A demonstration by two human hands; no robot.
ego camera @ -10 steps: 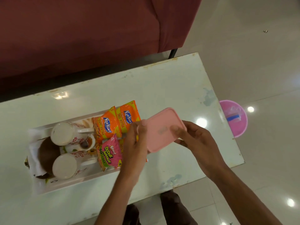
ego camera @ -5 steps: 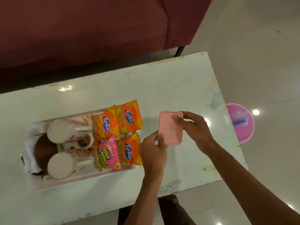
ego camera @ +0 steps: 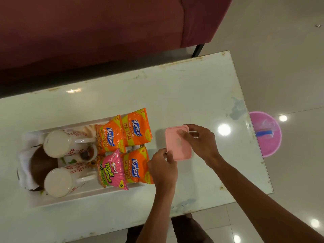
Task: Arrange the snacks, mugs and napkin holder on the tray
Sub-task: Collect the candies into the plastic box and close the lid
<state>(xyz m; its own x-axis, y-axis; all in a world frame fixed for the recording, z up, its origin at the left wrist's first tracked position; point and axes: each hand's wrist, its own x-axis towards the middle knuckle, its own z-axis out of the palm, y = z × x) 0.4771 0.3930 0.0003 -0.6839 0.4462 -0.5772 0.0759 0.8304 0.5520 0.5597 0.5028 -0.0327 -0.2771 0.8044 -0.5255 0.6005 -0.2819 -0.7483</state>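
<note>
A white tray (ego camera: 84,195) lies on the left part of the white table (ego camera: 175,95). It holds two white floral mugs (ego camera: 57,143) (ego camera: 58,182), a brown napkin holder with white napkins (ego camera: 37,163), three orange Kurkure packets (ego camera: 137,129) and a pink Bingo packet (ego camera: 112,170). Just right of the tray a flat pink container (ego camera: 178,142) is low over the table. My left hand (ego camera: 164,170) pinches its near left corner. My right hand (ego camera: 201,142) grips its far right edge.
A dark red sofa (ego camera: 87,32) stands behind the table. A pink bucket (ego camera: 266,134) sits on the shiny floor past the table's right edge. My legs show below the table's near edge.
The pink container has come down from a tilted hold above the snack packets to a flat position right of the tray, both hands still on it.
</note>
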